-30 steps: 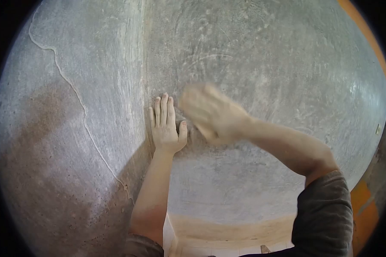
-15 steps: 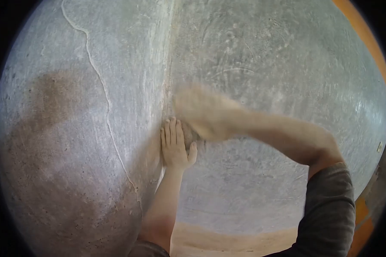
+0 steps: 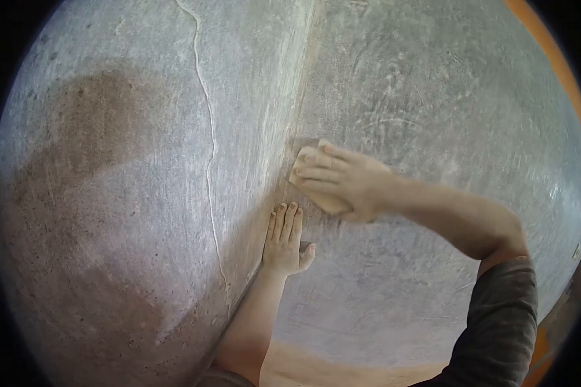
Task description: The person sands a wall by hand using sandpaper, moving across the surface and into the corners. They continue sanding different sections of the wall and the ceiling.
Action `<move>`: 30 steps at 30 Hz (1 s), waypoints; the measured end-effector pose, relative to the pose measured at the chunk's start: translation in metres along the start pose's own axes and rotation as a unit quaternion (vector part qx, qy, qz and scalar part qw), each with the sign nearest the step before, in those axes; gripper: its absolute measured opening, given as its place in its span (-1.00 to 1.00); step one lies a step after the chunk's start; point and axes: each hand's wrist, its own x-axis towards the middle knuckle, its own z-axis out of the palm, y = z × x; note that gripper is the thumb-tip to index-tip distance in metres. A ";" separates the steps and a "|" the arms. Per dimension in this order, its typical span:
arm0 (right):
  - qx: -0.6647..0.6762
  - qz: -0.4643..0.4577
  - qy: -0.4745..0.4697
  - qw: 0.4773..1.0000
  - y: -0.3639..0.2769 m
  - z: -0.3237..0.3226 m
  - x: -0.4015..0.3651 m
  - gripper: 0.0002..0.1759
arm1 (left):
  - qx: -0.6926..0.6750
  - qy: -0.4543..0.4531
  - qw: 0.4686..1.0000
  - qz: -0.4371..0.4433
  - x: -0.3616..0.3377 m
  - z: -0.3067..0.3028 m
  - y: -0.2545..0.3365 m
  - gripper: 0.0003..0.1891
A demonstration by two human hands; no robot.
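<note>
My right hand (image 3: 361, 182) presses a flat beige sanding pad (image 3: 329, 202) against the grey wall (image 3: 419, 271), just right of the corner seam. Its fingers lie over the top of the pad, and the wrist is bent with the forearm coming in from the right. Lower and to the left, my left hand (image 3: 285, 242) rests flat on the wall beside the seam, its fingers pointing up and the thumb spread out. Nothing shows in that hand. The pad's underside is hidden.
A second wall face (image 3: 129, 213) fills the left side, carrying shadows and a thin raised pale line (image 3: 211, 161). An orange strip (image 3: 552, 51) borders the right wall. Along the bottom runs a tan band (image 3: 342, 367).
The view has shifted, so the seam and walls sit further right. My right hand, blurred before, now shows clearly with the pad. My left hand stays flat beside the seam.
</note>
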 end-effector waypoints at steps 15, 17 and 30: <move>-0.007 0.056 0.082 0.995 0.054 -0.021 0.018 -0.89 | -0.013 0.013 1.000 0.001 0.000 0.001 -0.002 -0.19; -0.100 0.323 0.107 0.935 0.117 -0.062 0.016 -0.91 | -0.016 0.013 1.000 -0.001 -0.004 0.001 -0.003 -0.19; -0.036 0.240 -0.044 0.969 0.063 -0.055 0.035 -0.72 | -0.014 -0.005 1.000 -0.012 -0.006 -0.001 -0.002 -0.21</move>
